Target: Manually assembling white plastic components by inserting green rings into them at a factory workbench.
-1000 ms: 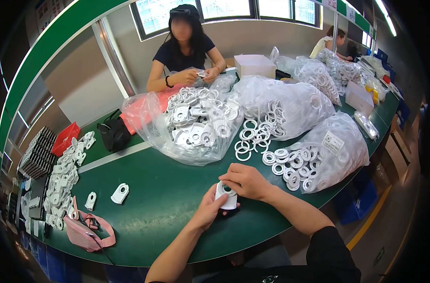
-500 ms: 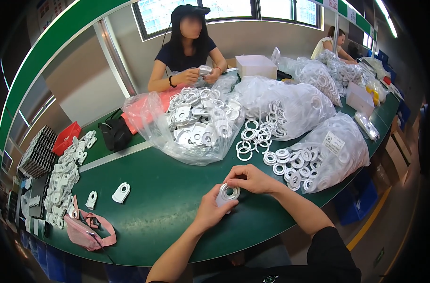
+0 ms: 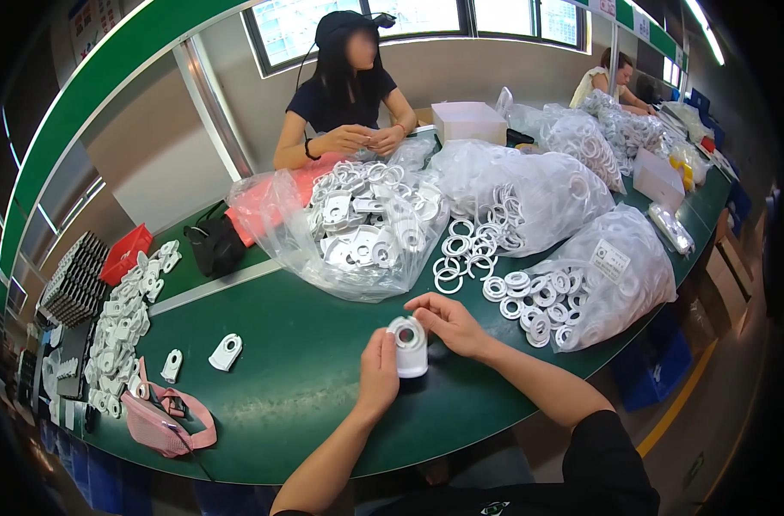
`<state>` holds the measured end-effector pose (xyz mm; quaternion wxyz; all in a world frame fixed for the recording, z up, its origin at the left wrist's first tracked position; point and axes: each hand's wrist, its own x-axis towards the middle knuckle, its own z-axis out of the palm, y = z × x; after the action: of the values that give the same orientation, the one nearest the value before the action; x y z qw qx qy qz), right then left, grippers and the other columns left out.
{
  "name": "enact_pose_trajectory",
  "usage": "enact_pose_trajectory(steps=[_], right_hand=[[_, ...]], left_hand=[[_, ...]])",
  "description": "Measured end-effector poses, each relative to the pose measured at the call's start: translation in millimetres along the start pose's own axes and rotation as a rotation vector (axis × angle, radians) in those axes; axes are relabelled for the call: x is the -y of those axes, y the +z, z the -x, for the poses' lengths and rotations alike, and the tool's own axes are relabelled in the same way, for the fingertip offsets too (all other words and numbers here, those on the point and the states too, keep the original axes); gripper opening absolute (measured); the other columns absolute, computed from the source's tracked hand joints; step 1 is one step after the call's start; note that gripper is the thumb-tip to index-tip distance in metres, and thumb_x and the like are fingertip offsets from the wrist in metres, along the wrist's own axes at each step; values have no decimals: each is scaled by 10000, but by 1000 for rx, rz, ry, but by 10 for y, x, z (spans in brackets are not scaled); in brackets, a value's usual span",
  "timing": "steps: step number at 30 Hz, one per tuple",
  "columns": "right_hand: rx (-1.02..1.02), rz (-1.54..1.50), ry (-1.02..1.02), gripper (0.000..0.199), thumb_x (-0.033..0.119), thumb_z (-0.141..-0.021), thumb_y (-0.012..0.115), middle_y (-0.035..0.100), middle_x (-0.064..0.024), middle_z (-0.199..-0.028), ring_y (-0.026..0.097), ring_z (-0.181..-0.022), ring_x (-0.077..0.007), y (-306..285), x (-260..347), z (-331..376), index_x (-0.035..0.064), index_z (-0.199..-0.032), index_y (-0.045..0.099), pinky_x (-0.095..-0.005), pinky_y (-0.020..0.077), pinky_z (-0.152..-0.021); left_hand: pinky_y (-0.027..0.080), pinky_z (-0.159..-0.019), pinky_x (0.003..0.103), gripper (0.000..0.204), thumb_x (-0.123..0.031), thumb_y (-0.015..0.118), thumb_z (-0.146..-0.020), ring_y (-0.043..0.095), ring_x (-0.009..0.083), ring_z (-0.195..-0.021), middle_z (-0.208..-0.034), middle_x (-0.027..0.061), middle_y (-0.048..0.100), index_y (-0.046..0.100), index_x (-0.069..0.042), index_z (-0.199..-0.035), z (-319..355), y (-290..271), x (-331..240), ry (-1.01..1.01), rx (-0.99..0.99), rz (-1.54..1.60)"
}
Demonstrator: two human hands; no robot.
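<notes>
left hand [image 3: 378, 371] holds the white part [image 3: 411, 361] along its left side above the green table [image 3: 306, 421], long axis running near to far, ring end far and broad end near, right hand [image 3: 450, 325] closer to ring end, fingertips at its upper right, gripping or just touching, cannot tell.

Your white part [image 3: 412, 359], tipped and half covered a second ago, now stands nearly upright with more of its lower front showing. Your left hand [image 3: 378, 368] has shifted its thumb off that front and lies along the left edge. Your right hand [image 3: 452, 328] has left the ring opening for the upper right rim. Across from you, the co-worker [image 3: 333, 105] has turned their head toward your right and brought their hands [image 3: 350, 138] closer together.
</notes>
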<state>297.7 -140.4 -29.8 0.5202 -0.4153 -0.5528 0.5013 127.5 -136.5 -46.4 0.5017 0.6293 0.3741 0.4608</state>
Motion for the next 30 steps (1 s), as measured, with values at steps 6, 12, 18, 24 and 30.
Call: enact_pose_trajectory(steps=[6,12,18,24,30], right_hand=[[-46,-1,-25,208,165,-908,566,633,-29,-853,563,-756,-45,-4,-66,9,-22,-992,604,-201,456,-657],[62,207,-133,165,134,-901,551,620,-39,-846,567,-780,-88,19,36,45,5,-959,634,-238,453,-707],[146,362,-204,139,106,-891,551,593,-55,-831,569,-772,-121,-44,65,47,1,-937,629,-250,439,-700],[198,434,-238,138,110,-887,559,598,-65,-824,575,-754,-138,-82,62,43,-6,-921,626,-264,447,-689],[193,430,-148,143,126,-881,565,624,-88,-809,587,-746,-139,-63,64,56,-5,-908,616,-271,461,-688]], left_hand=[[496,-801,310,211,-150,434,-960,551,139,-932,-1072,39,522,411,-54,-1146,48,27,-20,-142,189,353],[376,-628,247,349,-264,364,-987,453,89,-725,-738,-2,519,549,-3,-847,-19,-115,-42,-48,199,78],[396,-638,265,249,-202,422,-956,481,131,-672,-717,75,536,551,-1,-886,-14,-118,-144,2,218,-274],[388,-628,244,242,-177,420,-954,466,94,-684,-724,26,536,558,1,-868,-30,-137,-21,18,298,-159],[378,-536,361,247,-187,459,-922,488,292,-551,-631,171,510,533,6,-788,-8,-114,-109,96,153,-369]])
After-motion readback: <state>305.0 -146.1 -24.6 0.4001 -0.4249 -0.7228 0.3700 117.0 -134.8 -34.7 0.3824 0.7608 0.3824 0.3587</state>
